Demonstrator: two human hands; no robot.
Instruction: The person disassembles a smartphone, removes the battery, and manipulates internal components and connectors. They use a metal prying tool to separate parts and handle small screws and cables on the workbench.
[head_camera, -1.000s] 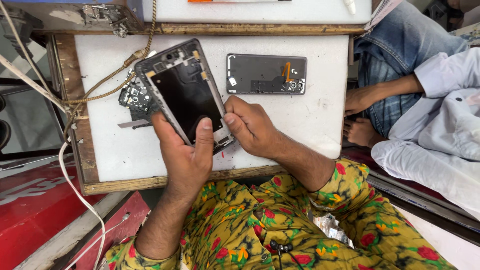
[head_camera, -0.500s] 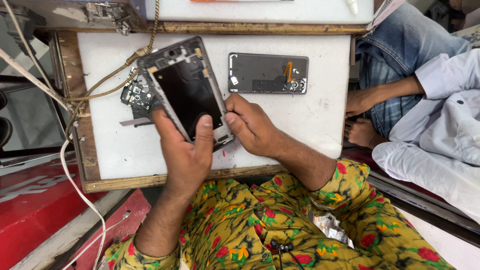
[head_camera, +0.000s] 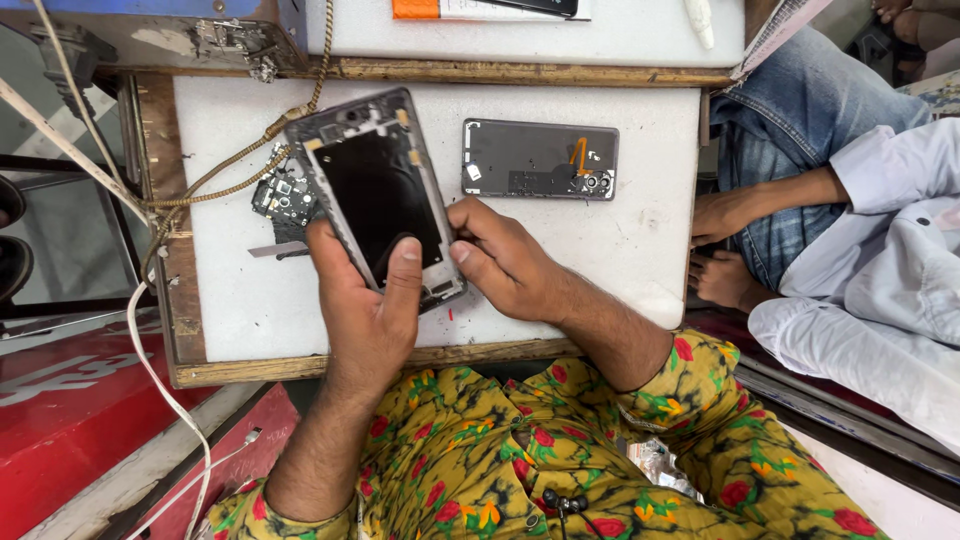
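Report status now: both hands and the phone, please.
Left hand grips opened phone frame. Right hand fingers pinch its lower edge. Back cover lies apart on white board.

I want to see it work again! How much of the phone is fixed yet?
Done: the phone's back cover lies off on the white board, beside a removed circuit piece. In hand: the left hand holds the opened phone frame; the right hand works its lower edge. Left: nothing is back together.

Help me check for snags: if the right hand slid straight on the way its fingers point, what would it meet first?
The right hand points left, fingertips already at the lower right edge of the opened phone frame held by the left hand. It would press into that frame at once, probably the left thumb next; depth is unclear.
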